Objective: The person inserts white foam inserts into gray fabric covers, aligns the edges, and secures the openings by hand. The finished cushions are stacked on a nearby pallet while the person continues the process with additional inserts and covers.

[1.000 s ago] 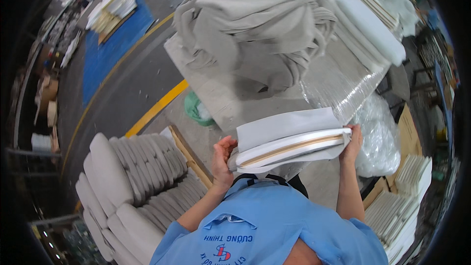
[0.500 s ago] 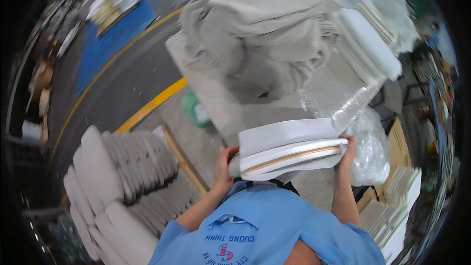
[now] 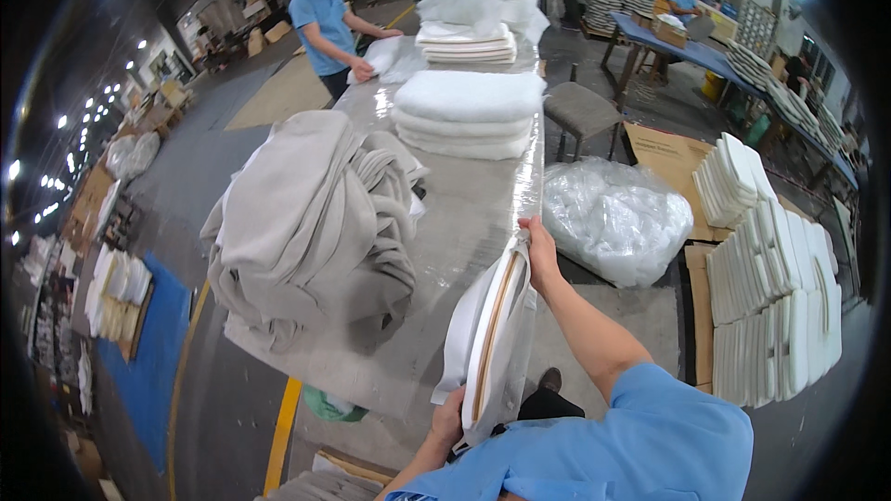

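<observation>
Between my two hands is a long, slim white cushion piece (image 3: 497,339) with white padding and a tan strip along its edge. A pale cover flap hangs along its left side. My left hand (image 3: 450,416) closes on its near end, with some fingers hidden behind it. My right hand (image 3: 540,246) grips the far end, thumb and fingers wrapped over the edge. The piece is tilted up at the right edge of the plastic-covered table (image 3: 464,213). A big heap of grey fabric covers (image 3: 306,213) lies to the left of it.
Folded white padding (image 3: 469,111) lies farther up the table. A co-worker (image 3: 325,23) handles white material at the far left side. To the right are a bag of clear plastic (image 3: 617,223), a chair (image 3: 583,109) and stacked white cushions (image 3: 766,278).
The view has swung up, showing more of the room. The cushion piece, level across my body before, now slants away from me, right hand far and left hand near. Both hands keep their hold.
</observation>
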{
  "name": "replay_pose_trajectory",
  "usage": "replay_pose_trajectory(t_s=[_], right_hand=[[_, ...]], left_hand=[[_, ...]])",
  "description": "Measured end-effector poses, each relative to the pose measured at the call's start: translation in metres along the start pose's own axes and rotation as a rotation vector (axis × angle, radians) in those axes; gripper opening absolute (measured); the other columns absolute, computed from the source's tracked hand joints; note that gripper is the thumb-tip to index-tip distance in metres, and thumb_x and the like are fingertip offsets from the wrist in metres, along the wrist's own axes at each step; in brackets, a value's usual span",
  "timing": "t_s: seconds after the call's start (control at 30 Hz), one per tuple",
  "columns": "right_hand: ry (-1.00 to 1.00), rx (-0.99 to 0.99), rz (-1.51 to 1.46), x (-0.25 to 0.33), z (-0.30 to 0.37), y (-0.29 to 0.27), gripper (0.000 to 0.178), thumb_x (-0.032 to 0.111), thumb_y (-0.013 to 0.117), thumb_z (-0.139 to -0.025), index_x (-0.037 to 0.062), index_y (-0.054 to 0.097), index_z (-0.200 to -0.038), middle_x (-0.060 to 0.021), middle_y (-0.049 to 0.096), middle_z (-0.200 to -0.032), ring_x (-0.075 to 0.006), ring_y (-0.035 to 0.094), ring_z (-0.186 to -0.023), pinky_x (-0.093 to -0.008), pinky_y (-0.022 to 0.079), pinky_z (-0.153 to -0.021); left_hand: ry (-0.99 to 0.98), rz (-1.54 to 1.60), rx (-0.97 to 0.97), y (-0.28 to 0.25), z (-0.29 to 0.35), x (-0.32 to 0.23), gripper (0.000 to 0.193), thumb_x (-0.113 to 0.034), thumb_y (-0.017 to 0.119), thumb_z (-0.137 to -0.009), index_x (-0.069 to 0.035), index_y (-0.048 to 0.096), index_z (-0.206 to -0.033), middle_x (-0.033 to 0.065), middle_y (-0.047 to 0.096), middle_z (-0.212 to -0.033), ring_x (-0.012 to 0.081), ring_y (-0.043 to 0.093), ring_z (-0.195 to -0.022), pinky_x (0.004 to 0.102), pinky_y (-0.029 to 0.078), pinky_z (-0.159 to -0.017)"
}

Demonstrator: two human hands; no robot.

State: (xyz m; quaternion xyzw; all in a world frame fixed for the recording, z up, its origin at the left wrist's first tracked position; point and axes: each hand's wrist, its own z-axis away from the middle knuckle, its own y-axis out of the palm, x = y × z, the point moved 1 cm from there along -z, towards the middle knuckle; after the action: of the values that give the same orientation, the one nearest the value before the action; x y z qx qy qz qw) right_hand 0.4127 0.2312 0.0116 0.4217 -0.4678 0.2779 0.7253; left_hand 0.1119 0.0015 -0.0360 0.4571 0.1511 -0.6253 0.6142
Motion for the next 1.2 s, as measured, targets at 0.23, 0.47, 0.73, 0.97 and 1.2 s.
replay_pose_trajectory(t_s=[0.23,0.47,0.73,0.97,1.2], right_hand=[[0.010,0.305,0.378,0.032,0.079,-0.014,0.121,0.012,0.087,-0.082,0.0003,0.003,-0.169,-0.0247,0.038,-0.163,-0.0282,0.046,-0.144,-0.0358,0.038,-0.118],[-0.059,0.046,0.800,0.047,0.063,-0.037,0.027,0.019,0.066,-0.097,-0.0035,0.074,-0.110,-0.0093,0.077,-0.098,-0.0181,0.071,-0.085,-0.0349,0.055,-0.076],[0.251,0.045,0.138,0.036,0.030,-0.057,0.038,0.036,0.055,-0.110,0.0027,0.073,-0.107,-0.0049,0.073,-0.092,-0.0142,0.065,-0.076,-0.0349,0.052,-0.071],[0.183,0.118,0.198,0.036,0.029,-0.069,0.038,0.039,0.057,-0.110,0.0049,0.072,-0.108,-0.0022,0.072,-0.093,-0.0114,0.064,-0.081,-0.0325,0.052,-0.075],[0.173,0.348,0.558,0.052,0.030,-0.067,0.035,0.036,0.061,-0.104,0.0033,0.074,-0.099,-0.0024,0.069,-0.079,-0.0136,0.064,-0.067,-0.0336,0.052,-0.066]], left_hand=[[0.525,-0.147,0.276,0.066,-0.057,-0.119,0.064,-0.009,0.054,-0.102,0.003,0.034,-0.162,0.0156,0.045,-0.161,0.0217,0.049,-0.140,0.0321,0.035,-0.118],[0.613,-0.852,0.042,0.131,-0.192,-0.186,0.047,-0.015,0.061,-0.099,-0.008,0.061,-0.145,0.0146,0.065,-0.138,0.0257,0.067,-0.112,0.0377,0.052,-0.099],[0.778,-1.024,0.042,0.160,-0.226,-0.180,0.036,-0.013,0.062,-0.092,-0.007,0.074,-0.126,0.0159,0.068,-0.124,0.0339,0.068,-0.110,0.0419,0.053,-0.097],[0.949,-1.221,0.184,0.183,-0.223,-0.200,0.025,-0.007,0.068,-0.089,-0.005,0.075,-0.112,0.0141,0.069,-0.111,0.0350,0.067,-0.107,0.0423,0.054,-0.093],[0.977,-1.154,0.138,0.181,-0.239,-0.189,0.012,-0.003,0.068,-0.089,0.000,0.072,-0.100,0.0169,0.067,-0.103,0.0359,0.067,-0.097,0.0434,0.054,-0.087]])
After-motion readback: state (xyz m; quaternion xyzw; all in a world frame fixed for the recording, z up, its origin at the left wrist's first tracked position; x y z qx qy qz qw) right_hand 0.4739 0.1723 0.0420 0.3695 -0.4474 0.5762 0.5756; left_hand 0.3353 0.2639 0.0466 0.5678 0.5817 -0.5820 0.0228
